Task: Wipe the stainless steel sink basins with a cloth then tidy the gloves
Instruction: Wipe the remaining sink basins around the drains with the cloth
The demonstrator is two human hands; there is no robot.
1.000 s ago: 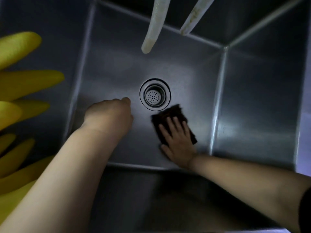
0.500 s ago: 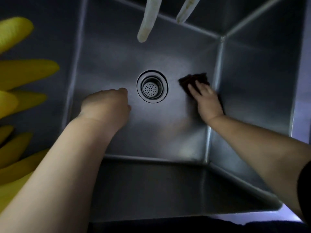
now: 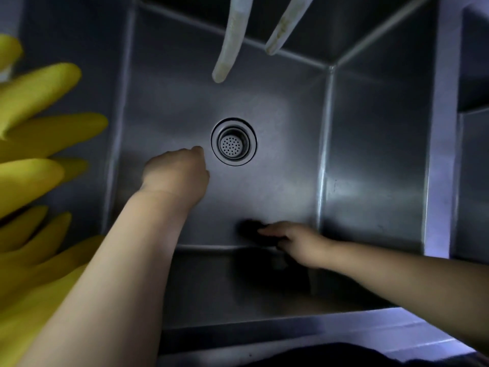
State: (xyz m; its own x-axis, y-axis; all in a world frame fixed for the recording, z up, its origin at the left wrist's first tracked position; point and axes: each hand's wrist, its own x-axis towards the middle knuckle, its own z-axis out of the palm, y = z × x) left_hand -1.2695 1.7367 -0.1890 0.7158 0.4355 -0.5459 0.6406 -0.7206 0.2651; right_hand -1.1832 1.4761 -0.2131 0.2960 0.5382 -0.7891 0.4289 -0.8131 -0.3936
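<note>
The right hand lies with fingers stretched flat on a dark cloth, pressing it to the floor of the sink at the near edge, right of centre; the cloth is blurred. The left hand rests on the sink floor just left of the drain, its fingers curled under as a fist; I cannot tell if it holds anything. Yellow gloves hang over the sink's left wall, fingers pointing right. Two pale spouts reach down from above the far wall
</note>
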